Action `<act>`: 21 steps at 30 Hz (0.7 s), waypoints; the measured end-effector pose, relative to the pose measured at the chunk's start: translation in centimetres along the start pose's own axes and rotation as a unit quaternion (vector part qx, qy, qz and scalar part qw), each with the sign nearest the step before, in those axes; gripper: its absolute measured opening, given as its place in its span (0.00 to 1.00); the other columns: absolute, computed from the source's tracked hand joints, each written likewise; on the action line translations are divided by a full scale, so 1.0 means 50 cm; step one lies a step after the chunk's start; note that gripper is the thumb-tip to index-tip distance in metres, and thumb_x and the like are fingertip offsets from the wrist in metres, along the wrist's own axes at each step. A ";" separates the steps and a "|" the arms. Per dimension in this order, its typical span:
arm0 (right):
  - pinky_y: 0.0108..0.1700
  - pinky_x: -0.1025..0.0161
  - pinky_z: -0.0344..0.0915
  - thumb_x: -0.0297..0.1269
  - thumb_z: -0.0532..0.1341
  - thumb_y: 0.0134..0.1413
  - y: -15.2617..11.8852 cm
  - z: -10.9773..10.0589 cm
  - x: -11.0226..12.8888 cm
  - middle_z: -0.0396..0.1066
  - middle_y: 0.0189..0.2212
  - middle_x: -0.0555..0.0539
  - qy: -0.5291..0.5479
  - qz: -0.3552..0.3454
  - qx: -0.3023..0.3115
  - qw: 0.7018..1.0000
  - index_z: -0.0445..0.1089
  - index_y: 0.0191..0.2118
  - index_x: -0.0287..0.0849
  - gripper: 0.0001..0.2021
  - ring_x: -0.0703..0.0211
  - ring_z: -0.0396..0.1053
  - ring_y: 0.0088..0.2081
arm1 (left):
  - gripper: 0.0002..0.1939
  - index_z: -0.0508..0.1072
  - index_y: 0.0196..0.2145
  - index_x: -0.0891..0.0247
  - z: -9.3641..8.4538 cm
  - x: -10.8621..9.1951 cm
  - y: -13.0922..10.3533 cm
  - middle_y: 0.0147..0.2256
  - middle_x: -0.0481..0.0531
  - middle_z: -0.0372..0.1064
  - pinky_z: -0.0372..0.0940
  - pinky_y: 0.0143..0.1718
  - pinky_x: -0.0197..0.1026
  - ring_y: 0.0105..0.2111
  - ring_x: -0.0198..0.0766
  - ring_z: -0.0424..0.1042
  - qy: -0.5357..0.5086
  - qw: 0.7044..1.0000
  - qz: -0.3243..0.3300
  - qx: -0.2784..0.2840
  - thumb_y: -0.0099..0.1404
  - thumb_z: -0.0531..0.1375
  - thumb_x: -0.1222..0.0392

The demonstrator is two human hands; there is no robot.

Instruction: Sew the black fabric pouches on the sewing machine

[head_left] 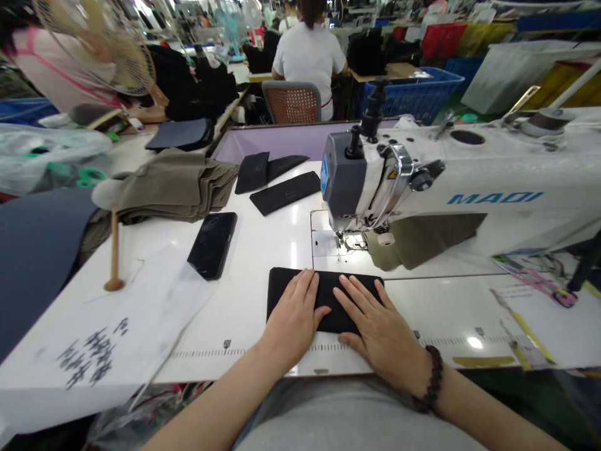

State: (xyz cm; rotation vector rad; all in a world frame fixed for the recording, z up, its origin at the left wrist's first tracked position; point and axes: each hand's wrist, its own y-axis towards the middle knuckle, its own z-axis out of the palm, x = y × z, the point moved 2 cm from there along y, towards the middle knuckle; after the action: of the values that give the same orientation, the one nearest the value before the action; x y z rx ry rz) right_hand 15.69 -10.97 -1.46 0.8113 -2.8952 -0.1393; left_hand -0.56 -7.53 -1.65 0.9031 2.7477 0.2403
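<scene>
A folded black fabric piece [323,313] lies flat on the sewing table [244,313], near its front edge. My left hand [293,313] rests on the left part of the fabric, fingers stretched out. Flat on the right part lies my right hand [380,326], its fingers spread and a dark bracelet at the wrist. Just beyond the fabric stands a white sewing machine [469,188], its needle area lit. An olive fabric piece [427,238] lies under the machine's arm.
A black phone [213,245] lies to the left, with two black fabric pieces [285,193] behind it. Further left are stacked olive panels [173,185], a wooden-handled tool [114,250] and marked paper [136,326]. Pink scissors [544,282] lie at right. A person [308,56] sits ahead.
</scene>
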 end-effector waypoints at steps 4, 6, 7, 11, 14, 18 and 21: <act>0.55 0.41 0.41 0.48 0.48 0.56 0.000 0.001 -0.001 0.46 0.59 0.41 0.005 0.007 -0.004 1.000 0.50 0.58 0.40 0.27 0.50 0.44 0.59 | 0.29 0.53 0.54 0.77 -0.006 0.013 -0.003 0.55 0.68 0.50 0.55 0.54 0.50 0.56 0.49 0.50 0.026 0.999 -0.002 0.028 0.65 0.47 0.49; 0.55 0.41 0.41 0.48 0.48 0.56 0.001 -0.001 0.001 0.46 0.59 0.40 0.009 0.010 -0.004 1.000 0.50 0.58 0.39 0.27 0.50 0.45 0.58 | 0.30 0.52 0.55 0.77 -0.010 0.033 -0.011 0.56 0.68 0.47 0.54 0.54 0.52 0.57 0.50 0.47 0.046 0.998 -0.007 0.031 0.65 0.46 0.47; 0.55 0.40 0.42 0.48 0.48 0.56 0.001 -0.003 0.002 0.47 0.59 0.40 0.011 0.012 -0.004 1.000 0.50 0.58 0.39 0.28 0.50 0.45 0.58 | 0.31 0.51 0.55 0.77 -0.011 0.046 -0.016 0.57 0.68 0.46 0.54 0.54 0.52 0.58 0.50 0.46 0.056 0.998 -0.010 0.033 0.65 0.45 0.47; 0.54 0.39 0.45 0.48 0.49 0.55 0.003 -0.007 0.004 0.47 0.59 0.40 0.017 0.016 0.000 1.000 0.50 0.58 0.39 0.27 0.49 0.45 0.58 | 0.31 0.49 0.56 0.76 -0.029 0.098 -0.045 0.57 0.69 0.45 0.54 0.53 0.55 0.57 0.53 0.45 0.091 0.995 -0.035 0.011 0.65 0.43 0.46; 0.54 0.39 0.45 0.48 0.50 0.55 0.002 -0.009 0.006 0.47 0.59 0.40 0.025 0.014 -0.004 1.000 0.50 0.58 0.40 0.28 0.49 0.45 0.58 | 0.26 0.54 0.54 0.73 -0.053 0.101 -0.062 0.55 0.69 0.49 0.57 0.50 0.56 0.55 0.55 0.52 0.100 0.993 -0.047 -0.027 0.65 0.46 0.50; 0.53 0.40 0.49 0.48 0.51 0.54 0.004 -0.023 -0.001 0.48 0.58 0.37 0.051 0.022 -0.022 0.998 0.52 0.57 0.38 0.28 0.47 0.45 0.58 | 0.19 0.62 0.50 0.67 -0.066 0.066 -0.046 0.49 0.60 0.61 0.63 0.45 0.48 0.46 0.46 0.64 0.059 0.996 0.052 0.031 0.65 0.47 0.56; 0.52 0.49 0.56 0.42 0.52 0.54 0.018 -0.045 -0.025 0.54 0.55 0.35 0.087 0.030 -0.034 0.995 0.56 0.54 0.33 0.24 0.50 0.52 0.55 | 0.23 0.63 0.49 0.71 -0.059 0.083 0.010 0.50 0.61 0.61 0.59 0.50 0.50 0.49 0.47 0.61 0.071 0.995 0.019 0.071 0.64 0.49 0.50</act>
State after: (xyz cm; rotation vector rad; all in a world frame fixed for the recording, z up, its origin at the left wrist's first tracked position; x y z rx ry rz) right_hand 16.63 -9.67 0.72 0.6865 -2.7314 -0.1530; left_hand -4.33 -4.91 0.58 1.0106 2.9116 0.1193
